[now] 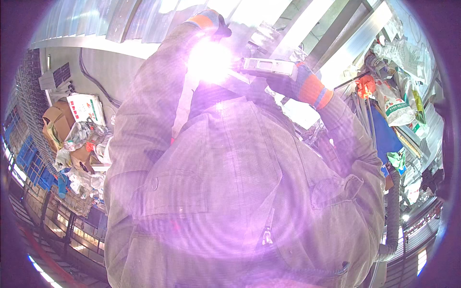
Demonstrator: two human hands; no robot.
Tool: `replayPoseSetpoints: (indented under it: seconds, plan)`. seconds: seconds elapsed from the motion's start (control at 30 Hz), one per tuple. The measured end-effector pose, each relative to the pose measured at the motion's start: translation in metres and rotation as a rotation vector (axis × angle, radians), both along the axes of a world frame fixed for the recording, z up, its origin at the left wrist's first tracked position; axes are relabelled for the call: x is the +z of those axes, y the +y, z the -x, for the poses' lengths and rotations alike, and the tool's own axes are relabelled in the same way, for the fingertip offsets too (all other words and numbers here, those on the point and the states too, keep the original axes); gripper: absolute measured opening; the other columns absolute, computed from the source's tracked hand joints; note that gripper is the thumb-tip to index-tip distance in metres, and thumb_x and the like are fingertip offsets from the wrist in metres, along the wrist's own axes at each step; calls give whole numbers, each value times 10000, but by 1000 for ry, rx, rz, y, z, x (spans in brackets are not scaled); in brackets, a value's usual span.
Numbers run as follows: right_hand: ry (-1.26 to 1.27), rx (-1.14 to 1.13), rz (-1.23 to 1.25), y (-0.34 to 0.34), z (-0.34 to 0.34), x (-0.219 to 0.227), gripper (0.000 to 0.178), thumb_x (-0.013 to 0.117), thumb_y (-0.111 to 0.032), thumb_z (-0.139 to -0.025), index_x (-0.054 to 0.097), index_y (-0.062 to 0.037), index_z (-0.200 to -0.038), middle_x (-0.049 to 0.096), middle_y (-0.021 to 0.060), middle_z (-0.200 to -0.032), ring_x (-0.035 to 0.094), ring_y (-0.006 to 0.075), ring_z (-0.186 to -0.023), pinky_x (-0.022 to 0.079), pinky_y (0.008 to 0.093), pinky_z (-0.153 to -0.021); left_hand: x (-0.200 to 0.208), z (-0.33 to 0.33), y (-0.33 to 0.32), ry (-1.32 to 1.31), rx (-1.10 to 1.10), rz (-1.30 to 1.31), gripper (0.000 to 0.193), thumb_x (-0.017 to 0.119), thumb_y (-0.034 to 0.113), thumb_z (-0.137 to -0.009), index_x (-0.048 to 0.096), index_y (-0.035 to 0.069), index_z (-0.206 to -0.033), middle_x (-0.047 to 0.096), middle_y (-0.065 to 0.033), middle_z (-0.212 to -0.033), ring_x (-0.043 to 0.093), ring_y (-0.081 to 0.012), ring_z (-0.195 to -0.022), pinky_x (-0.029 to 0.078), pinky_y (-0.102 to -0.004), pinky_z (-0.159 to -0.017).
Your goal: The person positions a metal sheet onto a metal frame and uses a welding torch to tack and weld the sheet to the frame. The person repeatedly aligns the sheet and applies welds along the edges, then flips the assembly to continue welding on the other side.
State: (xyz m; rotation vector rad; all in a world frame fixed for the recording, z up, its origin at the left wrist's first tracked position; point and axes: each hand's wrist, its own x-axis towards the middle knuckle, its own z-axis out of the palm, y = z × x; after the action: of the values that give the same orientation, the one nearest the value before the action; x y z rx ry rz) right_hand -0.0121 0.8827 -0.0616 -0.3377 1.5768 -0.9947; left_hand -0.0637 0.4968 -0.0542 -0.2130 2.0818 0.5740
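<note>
My right hand (304,82), in a dark glove with an orange striped cuff, is wrapped round a hand-held welding torch (270,67) with a pale boxy body. A blinding white-violet glare (210,61) burns at the torch's left end and hides its tip and the work there. Beyond the glare, my left hand (211,21) wears a matching glove and bends down near the ribbed metal panel (110,21). Its dark fingertips show only in part, and I cannot tell whether they grip anything. Both sleeves are grey-brown.
To the left lie a cardboard box (58,120), a white printed box (86,109) and crumpled plastic wrap (86,137). On the right are plastic bags (398,103), a blue sheet (384,134) and long metal profiles (331,36). A dark corrugated hose (393,216) hangs beside my right arm.
</note>
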Motion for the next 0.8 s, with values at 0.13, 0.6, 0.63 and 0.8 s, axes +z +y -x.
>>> replayPoseSetpoints:
  seconds: [0.13,0.6,0.63,0.8]
  plan:
    - [660,363,-31,-1,-4,-6,265,732,-211,-1036,759,-139,-1290,781,75,-1216,760,205,-1058,597,374,-914,3,3,2,-39,-2,20,413,778,458,-959,808,58,-1058,753,-61,-771,703,-179,-639,592,-362,-621]
    - [151,304,5,28,-5,-49,469,666,-308,-1095,523,-184,-1524,610,30,-1405,591,124,-1308,538,333,-1011,8,8,3,-120,10,43,389,768,445,-951,808,70,-1047,760,-57,-791,717,-177,-662,597,-355,-647]
    - [138,310,29,29,-4,-51,485,663,-301,-1097,505,-170,-1537,599,35,-1415,585,128,-1317,538,332,-1017,9,9,3,-123,12,48,387,768,444,-951,808,70,-1046,761,-56,-792,718,-177,-664,598,-355,-649]
    - [235,503,-112,17,12,-12,538,665,-248,-1086,460,-85,-1556,588,67,-1415,596,167,-1325,539,328,-1066,10,9,4,-87,-21,83,356,752,435,-925,803,96,-1019,782,-51,-859,741,-173,-723,611,-348,-704]
